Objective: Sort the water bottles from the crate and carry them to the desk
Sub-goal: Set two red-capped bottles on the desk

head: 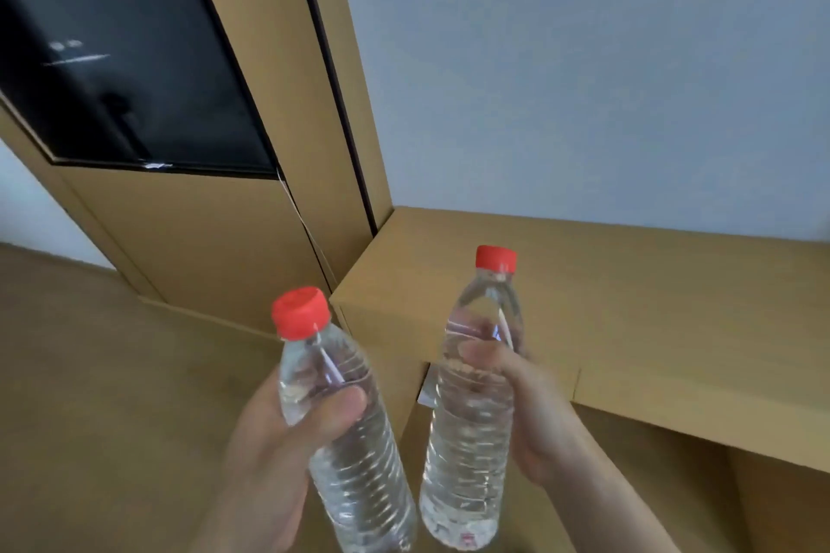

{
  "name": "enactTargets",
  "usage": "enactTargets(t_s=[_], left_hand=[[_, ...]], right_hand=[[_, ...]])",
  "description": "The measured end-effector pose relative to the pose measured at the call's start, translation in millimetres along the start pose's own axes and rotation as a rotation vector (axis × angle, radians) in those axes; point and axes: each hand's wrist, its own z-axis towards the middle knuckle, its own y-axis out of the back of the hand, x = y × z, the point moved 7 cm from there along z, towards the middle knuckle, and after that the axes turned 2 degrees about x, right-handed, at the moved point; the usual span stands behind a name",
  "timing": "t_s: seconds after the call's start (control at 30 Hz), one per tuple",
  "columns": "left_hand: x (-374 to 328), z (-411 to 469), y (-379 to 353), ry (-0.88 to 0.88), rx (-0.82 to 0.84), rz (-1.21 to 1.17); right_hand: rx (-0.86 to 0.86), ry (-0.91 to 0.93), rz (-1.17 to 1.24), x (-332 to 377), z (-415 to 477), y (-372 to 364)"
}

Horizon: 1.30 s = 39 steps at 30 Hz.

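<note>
While you hold two clear ribbed plastic water bottles with red caps, your left hand (274,449) grasps the left bottle (346,427), your right hand (534,413) the right bottle (471,418), near the tan wooden desk (629,305).

Readable text: none anywhere in this view.
Left clear ribbed plastic water bottle with red screw cap (355,440): no label band, no print that can be made out.
Right clear ribbed plastic water bottle with red screw cap (471,431): bare too, apart from a tiny red mark near its base, too small and blurred to read.
Red caps: plain tops, no lettering legible.
Small white tag just behind the right bottle (426,391): mostly hidden, nothing can be read.
</note>
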Motion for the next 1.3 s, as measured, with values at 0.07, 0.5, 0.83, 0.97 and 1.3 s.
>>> enactTargets(t_s=[0.07,0.5,0.83,0.97,1.3], left_hand=[[5,54,-3,0.002,-0.070,0.024],[27,382,-38,-0.078,0.135,0.532],[92,600,-117,-0.123,0.467,0.712],[108,650,-142,-0.174,0.469,0.805],[141,690,-144,-0.029,0.298,0.665]], right_hand=[[-0.050,0.039,-0.181,17,54,14],[-0.220,0.182,-0.701,107,297,81],[-0.789,0.056,-0.863,125,429,171],[-0.930,0.022,-0.817,133,459,191],[-1.063,-0.012,-0.701,113,514,237]])
